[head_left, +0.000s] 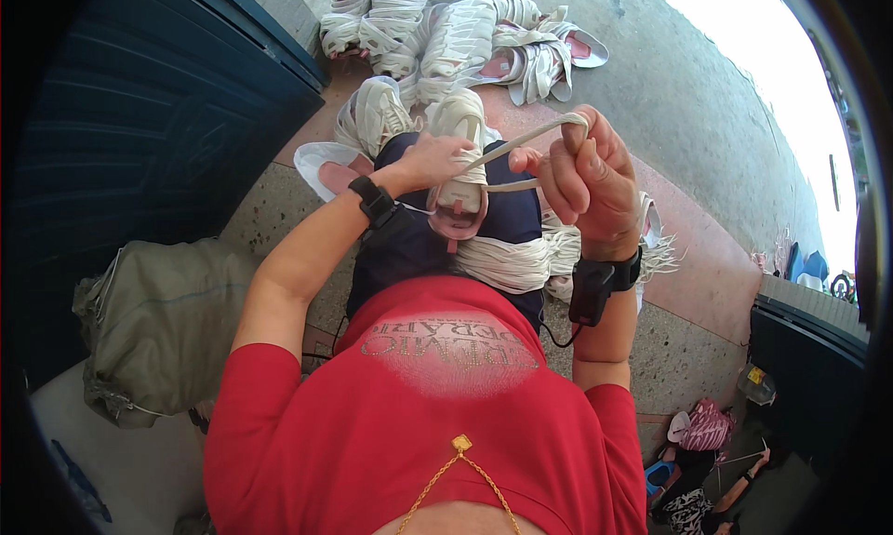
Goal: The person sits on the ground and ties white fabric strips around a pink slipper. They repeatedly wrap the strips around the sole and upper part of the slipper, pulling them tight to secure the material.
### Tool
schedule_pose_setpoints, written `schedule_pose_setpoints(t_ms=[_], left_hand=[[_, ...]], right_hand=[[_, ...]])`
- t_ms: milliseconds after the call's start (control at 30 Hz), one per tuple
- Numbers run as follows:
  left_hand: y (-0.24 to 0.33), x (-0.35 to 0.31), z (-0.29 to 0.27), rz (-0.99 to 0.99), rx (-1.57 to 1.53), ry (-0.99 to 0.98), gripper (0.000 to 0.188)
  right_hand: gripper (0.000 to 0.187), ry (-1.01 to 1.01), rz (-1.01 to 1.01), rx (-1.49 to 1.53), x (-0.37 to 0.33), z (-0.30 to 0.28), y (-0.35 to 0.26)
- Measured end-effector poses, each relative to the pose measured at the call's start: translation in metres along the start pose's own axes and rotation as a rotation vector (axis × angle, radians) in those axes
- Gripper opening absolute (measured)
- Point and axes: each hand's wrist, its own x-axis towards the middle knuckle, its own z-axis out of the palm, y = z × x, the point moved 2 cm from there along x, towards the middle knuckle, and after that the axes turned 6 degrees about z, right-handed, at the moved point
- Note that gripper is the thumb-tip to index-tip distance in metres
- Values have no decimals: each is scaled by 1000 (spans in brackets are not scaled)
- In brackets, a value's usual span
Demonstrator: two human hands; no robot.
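A white shoe upper (458, 193) with a pinkish heel lies between my thighs, its opening toward me. My left hand (430, 161) is closed on its left side, the fingertips near the lacing. Raised to the right, my right hand (591, 177) grips a cream shoelace (521, 142). One strand runs taut from the shoe to the fingers and another comes back lower down, making a long loop. Across my right thigh lies a thick bundle of cream laces (507, 263). Just beyond the shoe, more laced uppers (377, 112) rest against my left knee.
Several stacks of laced white uppers (456, 37) lie on the floor ahead. A blue door (167, 98) stands at left, above a stuffed grey-green sack (172, 321). At lower right, another person's hand (763, 459) shows near a bottle (756, 384).
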Motion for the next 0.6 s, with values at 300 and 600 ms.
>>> schedule_pose_setpoints(t_ms=[300,600], left_hand=[[17,12,-44,158,-838,-302,31],[-86,-31,-97,-445,-1297,318,16]], right_hand=[[16,460,-61,-432,9,-23,-16],[17,1050,234,-461,-87,-161,57]])
